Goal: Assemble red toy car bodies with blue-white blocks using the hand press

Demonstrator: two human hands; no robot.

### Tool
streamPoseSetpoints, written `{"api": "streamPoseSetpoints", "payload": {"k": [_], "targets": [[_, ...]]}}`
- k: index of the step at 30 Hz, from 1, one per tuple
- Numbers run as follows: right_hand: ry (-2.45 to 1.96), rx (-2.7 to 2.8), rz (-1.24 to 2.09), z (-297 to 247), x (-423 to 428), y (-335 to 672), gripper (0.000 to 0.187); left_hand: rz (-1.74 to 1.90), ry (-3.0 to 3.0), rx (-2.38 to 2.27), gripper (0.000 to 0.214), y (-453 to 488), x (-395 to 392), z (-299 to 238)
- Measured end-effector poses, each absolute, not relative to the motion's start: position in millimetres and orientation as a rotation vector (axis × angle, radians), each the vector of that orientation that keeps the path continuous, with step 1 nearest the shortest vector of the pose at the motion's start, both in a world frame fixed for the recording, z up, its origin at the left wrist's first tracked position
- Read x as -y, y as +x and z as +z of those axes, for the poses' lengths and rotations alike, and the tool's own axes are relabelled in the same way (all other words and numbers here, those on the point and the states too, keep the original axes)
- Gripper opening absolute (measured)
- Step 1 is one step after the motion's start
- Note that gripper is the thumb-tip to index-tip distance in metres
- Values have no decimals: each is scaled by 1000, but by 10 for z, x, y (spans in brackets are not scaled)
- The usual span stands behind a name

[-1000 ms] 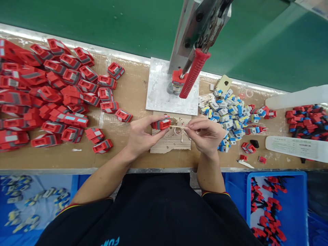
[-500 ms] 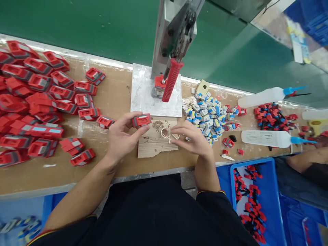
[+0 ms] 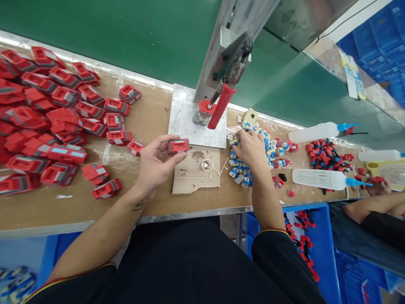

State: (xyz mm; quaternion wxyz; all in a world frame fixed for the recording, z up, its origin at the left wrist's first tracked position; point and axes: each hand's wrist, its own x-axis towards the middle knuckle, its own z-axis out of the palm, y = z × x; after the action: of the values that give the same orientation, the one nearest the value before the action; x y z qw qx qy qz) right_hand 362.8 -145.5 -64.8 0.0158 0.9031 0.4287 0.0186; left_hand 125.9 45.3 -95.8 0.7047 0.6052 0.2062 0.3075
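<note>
My left hand (image 3: 158, 162) grips a red-and-grey plastic part, shaped like a small car body (image 3: 179, 145), between thumb and fingers, its recessed side facing up. Over the pile of small white, blue and yellow blocks (image 3: 242, 173), my right hand (image 3: 251, 147) reaches down with thumb and index finger apart; the other fingertips are partly hidden. A small round dish with a pale rim (image 3: 207, 164) sits on a torn piece of cardboard (image 3: 186, 181) between my hands. Beside the dish lies a cotton swab (image 3: 224, 164). More swabs (image 3: 232, 131) lie close to my right hand.
A lever press with a red handle (image 3: 221, 105) stands on a metal plate (image 3: 180, 114), a red part beneath it. Many red parts (image 3: 63, 120) cover the left side. Squeeze bottles (image 3: 319, 179) and a red-black pile (image 3: 321, 156) lie right, near another person's hand (image 3: 379, 188).
My right hand has left the dish and moved right and up onto the block pile. The red-and-grey part stays in my left hand. The view has shifted slightly.
</note>
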Motion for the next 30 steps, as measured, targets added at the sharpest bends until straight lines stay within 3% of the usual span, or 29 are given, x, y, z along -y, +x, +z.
{"api": "streamPoseSetpoints", "payload": {"k": [9, 21, 26, 30], "targets": [[2881, -1214, -58, -667, 1447, 3581, 31, 599, 1357, -448, 43, 1252, -407, -877], [3460, -2356, 217, -474, 1641, 2979, 28, 563, 1285, -406, 42, 1254, -348, -885], [3547, -2561, 17, -302, 1480, 2674, 28, 570, 1308, -346, 39, 1239, -345, -857], [3458, -2578, -136, -232, 1431, 2578, 37, 565, 1318, -284, 38, 1218, -349, -845]]}}
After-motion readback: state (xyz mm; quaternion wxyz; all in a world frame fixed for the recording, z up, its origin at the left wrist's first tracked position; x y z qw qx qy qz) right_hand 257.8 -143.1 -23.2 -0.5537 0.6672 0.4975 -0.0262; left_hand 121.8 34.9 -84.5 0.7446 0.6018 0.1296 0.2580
